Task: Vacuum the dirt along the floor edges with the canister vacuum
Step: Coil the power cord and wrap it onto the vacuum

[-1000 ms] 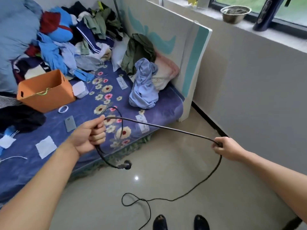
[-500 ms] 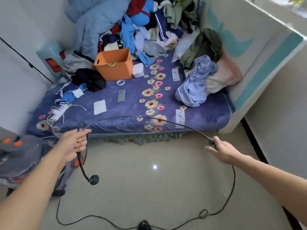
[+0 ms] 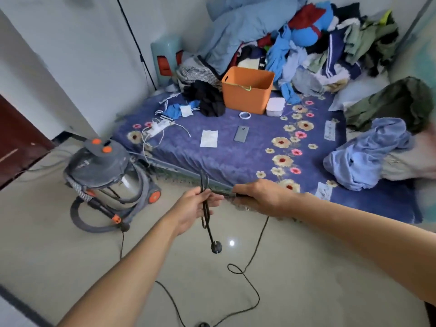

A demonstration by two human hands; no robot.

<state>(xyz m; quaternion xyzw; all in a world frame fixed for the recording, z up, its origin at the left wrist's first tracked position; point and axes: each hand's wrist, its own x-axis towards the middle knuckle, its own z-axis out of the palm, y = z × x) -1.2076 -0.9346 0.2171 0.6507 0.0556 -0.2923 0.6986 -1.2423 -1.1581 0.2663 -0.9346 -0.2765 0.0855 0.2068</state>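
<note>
The grey canister vacuum (image 3: 106, 173), with orange buttons and wheels and a steel drum, stands on the floor at the left with its grey hose (image 3: 81, 223) curled around its base. Its black power cord (image 3: 250, 260) trails in loops over the tiles. My left hand (image 3: 193, 206) grips a folded bunch of the cord, and the round plug (image 3: 216, 247) dangles below it. My right hand (image 3: 262, 197) is closed on the cord right beside the left hand, in front of the mattress edge.
A low mattress with a blue flowered cover (image 3: 236, 156) fills the back and holds piled clothes, an orange bin (image 3: 246, 89), a phone (image 3: 241, 133) and a white power strip (image 3: 157, 127). A dark red door (image 3: 16, 138) is at the left. White walls enclose the corner.
The view has swung left, bringing the vacuum into sight. My right hand has come in from the far right to meet my left hand, gathering more cord into the bunch.
</note>
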